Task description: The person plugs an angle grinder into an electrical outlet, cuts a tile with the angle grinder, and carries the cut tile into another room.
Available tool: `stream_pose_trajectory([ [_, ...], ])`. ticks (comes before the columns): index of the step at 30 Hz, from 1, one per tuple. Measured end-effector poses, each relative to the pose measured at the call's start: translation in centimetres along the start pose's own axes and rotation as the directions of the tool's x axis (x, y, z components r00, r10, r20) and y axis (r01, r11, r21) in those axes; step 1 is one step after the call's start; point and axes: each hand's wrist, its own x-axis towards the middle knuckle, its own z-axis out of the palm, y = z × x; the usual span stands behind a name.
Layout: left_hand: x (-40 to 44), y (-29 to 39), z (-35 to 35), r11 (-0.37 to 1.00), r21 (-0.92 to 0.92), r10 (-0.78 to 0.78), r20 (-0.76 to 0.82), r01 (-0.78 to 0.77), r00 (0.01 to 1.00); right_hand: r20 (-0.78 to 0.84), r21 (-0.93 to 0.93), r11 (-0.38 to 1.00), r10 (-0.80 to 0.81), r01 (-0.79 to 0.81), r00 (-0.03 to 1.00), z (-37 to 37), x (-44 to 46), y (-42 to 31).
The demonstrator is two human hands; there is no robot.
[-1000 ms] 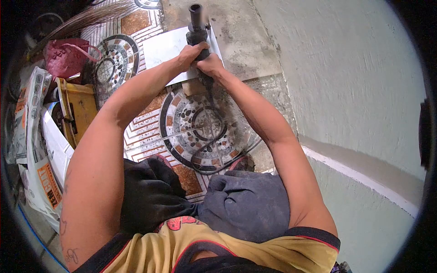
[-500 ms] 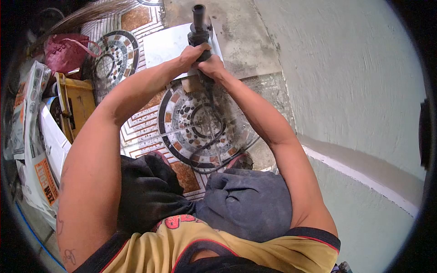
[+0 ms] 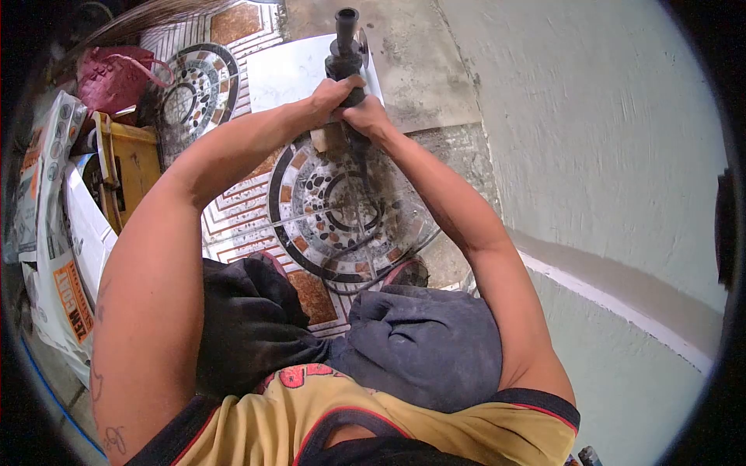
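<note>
Two hands, the left hand (image 3: 332,95) and right hand (image 3: 364,116), are gripping one dark power tool (image 3: 343,66) at twelve o'clock, fingers wrapping its body. One white board (image 3: 284,74) is showing behind it, its bare part stretching towards nine; one wooden block (image 3: 329,140) is sitting at the hands' seven o'clock. One wall (image 3: 606,132) is bounding the room from one to four, while bare concrete (image 3: 423,81) is leaving open space between it and the board's right edge.
</note>
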Motion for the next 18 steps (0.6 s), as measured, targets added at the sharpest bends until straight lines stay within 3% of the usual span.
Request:
stream_pose_trajectory([
  [7, 0.2, -0.6, 0.4, 0.999, 0.037, -0.013, -0.062, 0.015, 0.998, 0.033, 0.015, 1.0, -0.023, 0.022, 0.999, -0.4, -1.2, -0.2],
  [18, -1.5, -1.1, 0.9, 1.0, 0.023, 0.008, -0.034, -0.007, 0.999, 0.045, 0.004, 1.0, -0.019, 0.019, 0.999, -0.8, -3.2, -0.5],
])
